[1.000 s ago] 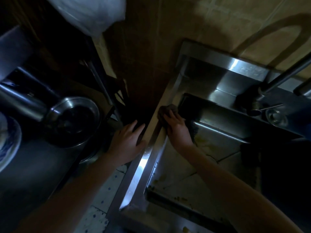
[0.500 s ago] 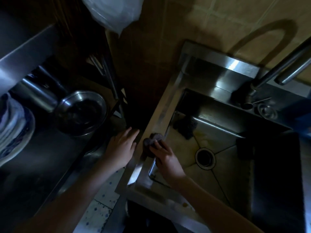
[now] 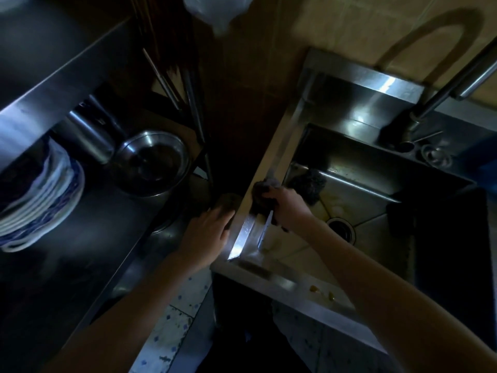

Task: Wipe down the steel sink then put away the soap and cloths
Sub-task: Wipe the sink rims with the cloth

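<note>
The steel sink (image 3: 357, 84) fills the right half of the dim head view, with its drain (image 3: 341, 229) near the basin's middle. My right hand (image 3: 289, 207) presses a dark cloth (image 3: 265, 187) onto the sink's left rim. A dark scrubber (image 3: 309, 184) lies inside the basin against the left wall, just beyond that hand. My left hand (image 3: 205, 235) rests flat with fingers spread on the outer left edge of the sink, holding nothing.
A faucet (image 3: 443, 92) rises at the back right. Left of the sink a dark shelf carries a steel bowl (image 3: 152, 164) and stacked blue-patterned plates (image 3: 40, 205). A white bag (image 3: 217, 12) hangs at the top. Small food scraps (image 3: 321, 292) lie on the front rim.
My right hand slid the cloth along the left rim toward the front, then slightly back up. The view shifted, showing more of the basin, and my left hand stayed on the sink's edge.
</note>
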Available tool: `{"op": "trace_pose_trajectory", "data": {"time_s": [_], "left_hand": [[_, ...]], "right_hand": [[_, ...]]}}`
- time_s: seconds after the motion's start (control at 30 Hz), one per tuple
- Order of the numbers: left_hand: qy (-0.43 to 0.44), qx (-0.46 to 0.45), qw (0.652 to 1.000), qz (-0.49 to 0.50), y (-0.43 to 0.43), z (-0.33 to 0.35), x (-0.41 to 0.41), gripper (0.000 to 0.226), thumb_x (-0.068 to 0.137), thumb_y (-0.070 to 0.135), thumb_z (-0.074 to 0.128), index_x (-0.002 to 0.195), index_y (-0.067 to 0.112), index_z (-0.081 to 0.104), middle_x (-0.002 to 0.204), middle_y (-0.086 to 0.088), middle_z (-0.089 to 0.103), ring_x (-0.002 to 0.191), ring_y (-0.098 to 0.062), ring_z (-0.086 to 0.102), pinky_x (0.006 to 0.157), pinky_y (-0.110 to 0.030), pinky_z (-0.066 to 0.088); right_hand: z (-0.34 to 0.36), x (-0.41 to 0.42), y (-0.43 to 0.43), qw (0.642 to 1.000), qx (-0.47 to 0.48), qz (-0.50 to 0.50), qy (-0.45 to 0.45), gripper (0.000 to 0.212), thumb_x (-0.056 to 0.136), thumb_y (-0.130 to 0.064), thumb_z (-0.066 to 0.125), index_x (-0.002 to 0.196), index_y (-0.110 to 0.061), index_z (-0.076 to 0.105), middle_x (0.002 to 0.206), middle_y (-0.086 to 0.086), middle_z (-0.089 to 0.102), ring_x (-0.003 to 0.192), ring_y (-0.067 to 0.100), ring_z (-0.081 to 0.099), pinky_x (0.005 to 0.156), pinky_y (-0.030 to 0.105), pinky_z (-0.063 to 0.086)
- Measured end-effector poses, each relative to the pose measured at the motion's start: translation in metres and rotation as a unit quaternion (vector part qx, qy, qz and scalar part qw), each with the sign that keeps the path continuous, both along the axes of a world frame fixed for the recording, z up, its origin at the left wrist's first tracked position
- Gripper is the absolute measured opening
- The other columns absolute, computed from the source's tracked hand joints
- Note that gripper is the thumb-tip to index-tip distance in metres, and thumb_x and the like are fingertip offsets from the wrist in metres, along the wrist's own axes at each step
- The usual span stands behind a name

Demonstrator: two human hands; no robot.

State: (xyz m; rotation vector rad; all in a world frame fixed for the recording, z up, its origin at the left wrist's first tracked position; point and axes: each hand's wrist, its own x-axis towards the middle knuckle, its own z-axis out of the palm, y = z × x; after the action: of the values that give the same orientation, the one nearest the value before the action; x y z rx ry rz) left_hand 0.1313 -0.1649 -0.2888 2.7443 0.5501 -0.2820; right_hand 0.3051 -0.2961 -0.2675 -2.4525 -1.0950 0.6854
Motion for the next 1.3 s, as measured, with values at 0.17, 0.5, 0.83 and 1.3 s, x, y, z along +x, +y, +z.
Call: {"op": "trace_pose_trajectory", "data": {"time_s": [0.17,0.5,0.83,1.3], "left_hand": [[-0.01,-0.027,1.0,0.013,-0.001,-0.005,-0.011,0.048,0.093,0.028,0.044,0.14,0.027,0.034,0.147,-0.006,0.037,0.127,-0.029,0.042,0.1,-0.043,0.037],[0.013,-0.033,0.999,-0.007,0.001,-0.007,-0.014,0.055,0.091,0.028,0.048,0.143,0.031,0.03,0.151,-0.006,0.03,0.129,-0.034,0.039,0.101,-0.043,0.035],[-0.008,-0.055,0.998,0.011,-0.001,-0.002,-0.018,0.055,0.093,0.02,0.045,0.144,0.029,0.029,0.152,-0.006,0.027,0.134,-0.03,0.033,0.106,-0.043,0.033],[-0.024,-0.017,0.999,0.032,-0.025,-0.007,-0.034,0.052,0.096,0.024,0.044,0.145,0.029,0.028,0.152,-0.01,0.027,0.133,-0.031,0.033,0.103,-0.043,0.036]], "right_hand": [[0.015,-0.01,0.003,0.995,-0.078,0.056,0.033,0.038,0.085,-0.002,0.053,0.118,-0.015,0.066,0.12,0.01,0.062,0.114,0.027,0.055,0.087,0.025,0.04],[0.029,-0.051,-0.009,0.964,-0.162,0.17,0.123,0.046,0.087,0.007,0.042,0.12,-0.014,0.067,0.124,0.011,0.063,0.112,0.029,0.059,0.099,0.037,0.048],[-0.005,-0.112,-0.051,0.994,-0.046,0.099,0.016,0.042,0.092,-0.022,0.049,0.134,-0.026,0.052,0.147,-0.001,0.041,0.126,0.029,0.038,0.103,0.036,0.038],[-0.019,-0.145,-0.087,0.998,0.021,0.013,-0.055,0.043,0.095,-0.02,0.047,0.137,-0.026,0.047,0.15,-0.005,0.039,0.129,0.028,0.04,0.097,0.039,0.05]]}}
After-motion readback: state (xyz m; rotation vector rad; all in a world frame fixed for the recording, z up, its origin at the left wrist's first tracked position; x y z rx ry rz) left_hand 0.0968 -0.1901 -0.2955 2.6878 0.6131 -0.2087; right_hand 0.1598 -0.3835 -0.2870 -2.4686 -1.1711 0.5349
